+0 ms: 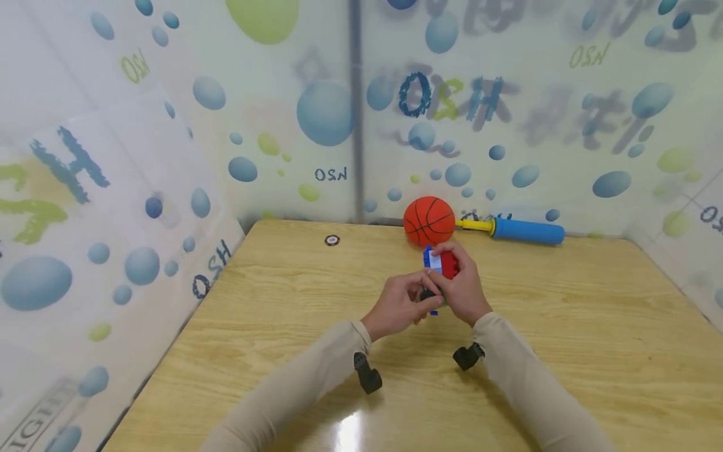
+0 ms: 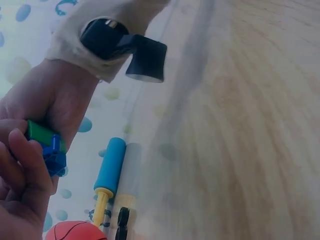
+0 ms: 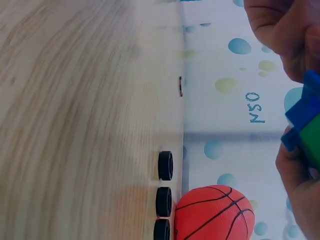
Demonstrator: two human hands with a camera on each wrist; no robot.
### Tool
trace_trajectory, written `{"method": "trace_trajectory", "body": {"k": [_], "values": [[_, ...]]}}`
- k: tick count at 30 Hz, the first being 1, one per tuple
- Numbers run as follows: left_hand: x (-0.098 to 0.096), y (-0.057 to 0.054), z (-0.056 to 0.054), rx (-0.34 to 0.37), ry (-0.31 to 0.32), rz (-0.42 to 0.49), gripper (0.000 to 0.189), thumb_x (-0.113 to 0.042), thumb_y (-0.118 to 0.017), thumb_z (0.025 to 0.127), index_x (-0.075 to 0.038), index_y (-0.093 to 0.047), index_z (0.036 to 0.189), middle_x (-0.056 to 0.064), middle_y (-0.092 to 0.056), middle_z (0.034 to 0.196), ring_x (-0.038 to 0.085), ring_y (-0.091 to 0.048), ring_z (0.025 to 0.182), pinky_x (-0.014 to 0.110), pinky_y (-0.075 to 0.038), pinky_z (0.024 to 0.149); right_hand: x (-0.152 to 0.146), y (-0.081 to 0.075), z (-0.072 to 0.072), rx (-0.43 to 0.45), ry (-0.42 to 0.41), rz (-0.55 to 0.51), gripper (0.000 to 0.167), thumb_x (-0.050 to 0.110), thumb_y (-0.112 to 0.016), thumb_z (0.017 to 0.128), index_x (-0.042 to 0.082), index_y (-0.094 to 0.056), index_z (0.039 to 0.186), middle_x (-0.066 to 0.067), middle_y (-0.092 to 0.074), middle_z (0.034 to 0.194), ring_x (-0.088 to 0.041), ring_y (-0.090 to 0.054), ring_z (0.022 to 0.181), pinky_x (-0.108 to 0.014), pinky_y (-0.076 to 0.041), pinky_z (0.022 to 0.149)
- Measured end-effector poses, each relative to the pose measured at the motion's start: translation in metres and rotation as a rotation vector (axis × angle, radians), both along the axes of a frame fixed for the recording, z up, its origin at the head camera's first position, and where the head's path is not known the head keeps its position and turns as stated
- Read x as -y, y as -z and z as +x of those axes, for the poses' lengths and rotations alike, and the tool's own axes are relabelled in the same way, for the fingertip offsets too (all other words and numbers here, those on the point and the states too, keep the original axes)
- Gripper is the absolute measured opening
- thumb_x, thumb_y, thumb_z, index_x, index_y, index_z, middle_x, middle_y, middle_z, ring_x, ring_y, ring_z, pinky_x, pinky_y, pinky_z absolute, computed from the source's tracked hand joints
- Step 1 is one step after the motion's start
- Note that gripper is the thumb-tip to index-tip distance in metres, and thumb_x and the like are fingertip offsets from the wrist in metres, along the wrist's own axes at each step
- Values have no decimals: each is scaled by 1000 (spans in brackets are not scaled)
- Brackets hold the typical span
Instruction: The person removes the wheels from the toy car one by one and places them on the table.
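Observation:
In the head view both hands meet over the table around a toy built of plastic building blocks [image 1: 435, 260], blue, white and red on the side that shows. My right hand [image 1: 465, 289] grips its body from the right. On the near side, my left hand [image 1: 398, 306] pinches a small black part [image 1: 427, 293] that looks like a wheel, held against the toy. Green blocks [image 3: 311, 142] with a blue piece [image 3: 303, 111] show in the right wrist view. Fingers hide much of the toy. Several black wheels [image 3: 165, 166] stand on the table near the ball.
A red toy basketball [image 1: 429, 221] sits at the table's back edge. Right of it lies a blue pump [image 1: 528, 231] with a yellow end. A small round chip [image 1: 332, 240] lies at the back left. Printed curtains [image 1: 271, 125] enclose the wooden table [image 1: 271, 301].

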State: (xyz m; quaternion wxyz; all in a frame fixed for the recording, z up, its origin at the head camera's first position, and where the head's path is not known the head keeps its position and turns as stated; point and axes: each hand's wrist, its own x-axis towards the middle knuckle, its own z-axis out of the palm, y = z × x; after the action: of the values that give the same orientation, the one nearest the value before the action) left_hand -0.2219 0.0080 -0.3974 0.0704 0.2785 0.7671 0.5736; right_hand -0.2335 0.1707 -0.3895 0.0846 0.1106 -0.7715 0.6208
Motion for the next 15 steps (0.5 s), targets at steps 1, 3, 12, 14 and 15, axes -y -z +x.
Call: {"method": "trace_trajectory", "body": {"k": [1, 3, 12, 14, 15], "values": [[-1, 1, 1, -4, -7, 1, 11, -21, -72, 94, -12, -65, 94, 6, -59, 64, 12, -53, 48, 22, -44, 49, -1, 0, 0, -8, 3, 20, 33, 1, -63, 94, 5, -49, 124, -15, -48, 132, -27, -48, 111, -25, -51, 84], [-2, 3, 3, -13, -15, 2, 13, -21, -71, 94, -10, -64, 95, 13, -61, 65, 12, -54, 47, 22, -44, 49, -1, 0, 1, -28, 3, 51, 34, 2, -65, 93, 6, -49, 124, -16, -50, 131, -28, -49, 110, -26, -51, 83], [-3, 6, 8, -82, -76, 4, 12, -16, -69, 96, -7, -61, 98, 25, -67, 78, 3, -51, 44, 18, -42, 47, 3, 2, 0, -179, 54, 163, 34, -2, -69, 88, 5, -54, 118, -17, -57, 123, -30, -55, 106, -31, -53, 84], [-3, 5, 6, -129, -91, -9, 11, -16, -67, 96, -6, -61, 97, 22, -67, 75, 2, -49, 46, 19, -42, 47, 4, 3, -1, -192, 77, 188, 34, -3, -69, 88, 4, -54, 118, -17, -57, 123, -30, -55, 108, -37, -53, 88], [-3, 5, 5, -135, -89, -15, 11, -16, -67, 97, -6, -61, 98, 22, -67, 74, 2, -50, 47, 20, -45, 48, 4, 3, -2, -179, 87, 189, 34, -2, -69, 89, 4, -54, 118, -17, -57, 124, -31, -55, 109, -40, -53, 89]]}}
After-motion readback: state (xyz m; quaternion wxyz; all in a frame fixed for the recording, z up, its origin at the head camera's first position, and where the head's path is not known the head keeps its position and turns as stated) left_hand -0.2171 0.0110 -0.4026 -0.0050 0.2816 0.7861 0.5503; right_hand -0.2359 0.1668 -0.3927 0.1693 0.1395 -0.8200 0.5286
